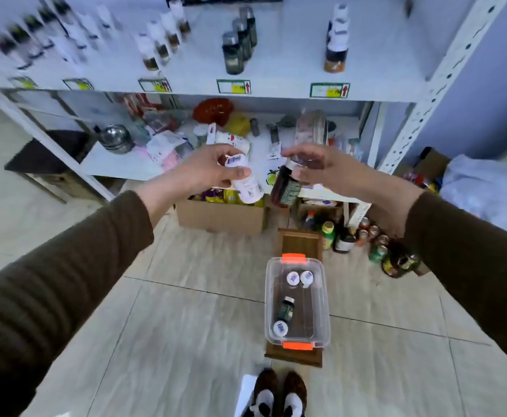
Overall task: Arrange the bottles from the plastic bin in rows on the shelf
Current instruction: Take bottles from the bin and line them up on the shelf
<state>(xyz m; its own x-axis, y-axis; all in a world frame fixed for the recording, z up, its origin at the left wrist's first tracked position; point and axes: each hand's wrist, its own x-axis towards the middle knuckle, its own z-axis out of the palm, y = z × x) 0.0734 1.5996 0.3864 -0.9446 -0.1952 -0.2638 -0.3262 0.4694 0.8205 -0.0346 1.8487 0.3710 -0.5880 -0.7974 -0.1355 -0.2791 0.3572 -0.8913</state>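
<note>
Above the plastic bin (296,299), both hands raised toward the shelf (276,94), each carrying bottles. Left hand (207,170): grip wrapped around white bottles (247,188), at least two, one sticking out below the palm, another showing above the fingers; exact count unclear. Right hand (315,168): fingers pinched from above on the cap of a dark bottle (285,186), body hanging down under the hand.

Orientation: lower white bottle's long axis tilted, running down and right from the fist; dark bottle close to upright, slightly tilted, cap up. Neither is touching the shelf yet.

Handling, as judgement: small rigid plastic supplement-type bottles, likely light, smooth labels so somewhat slippery; a multi-bottle fistful is the shakiest hold, one could slide out. Cap pinch works for a light bottle; gripping mid-body would be steadier for setting it down. Bottles need turning base-down before release.

Bin sits on a wooden stool (294,355) on the floor, with four bottles left inside: three white caps up, one dark lying down. Shelf already has several rows running front to back, dark-bottle row (238,43) near centre; left rows blurred.
</note>
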